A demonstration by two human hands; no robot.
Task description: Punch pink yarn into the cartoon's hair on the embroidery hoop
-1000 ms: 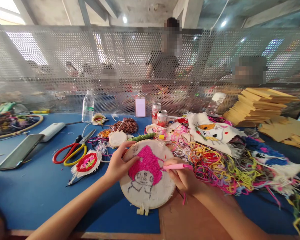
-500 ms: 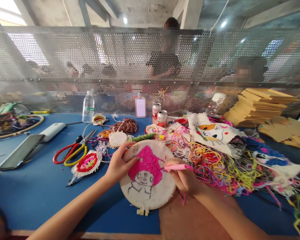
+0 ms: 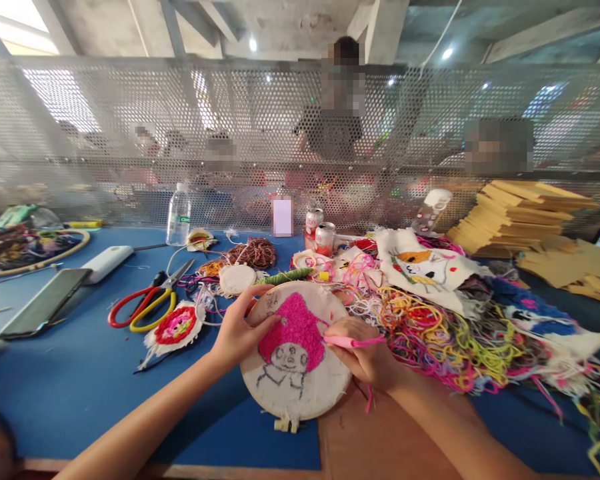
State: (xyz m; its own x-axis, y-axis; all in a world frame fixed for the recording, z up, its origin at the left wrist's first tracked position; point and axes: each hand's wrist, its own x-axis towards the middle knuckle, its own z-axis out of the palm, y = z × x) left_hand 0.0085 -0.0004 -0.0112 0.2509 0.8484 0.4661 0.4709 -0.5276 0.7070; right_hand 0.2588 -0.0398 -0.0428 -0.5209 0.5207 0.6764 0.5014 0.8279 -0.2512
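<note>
here's the right hand (image 3: 369, 360), its grip clamped on a slim pink pen-shaped tool (image 3: 361, 343); the left hand (image 3: 243, 327) pinches the upper left rim of a round, pale hoop stretched with off-white cloth (image 3: 325, 393), thumb flat on top. and look at the progress: the pointed hood is packed with magenta loops, looking nearly full, while the face and the lines below are bare dark outline, so those seem unfilled. the tool lies almost level, its long axis running side to side, back end right, front end left towards the hood's edge, tip hidden by fingers. the round hoop sits front and centre over the blue worktop (image 3: 105, 407), screw clamp towards the wearer, hood pointing away. beyond, on the right, a tangled multicoloured yarn heap (image 3: 430, 333)!
</note>
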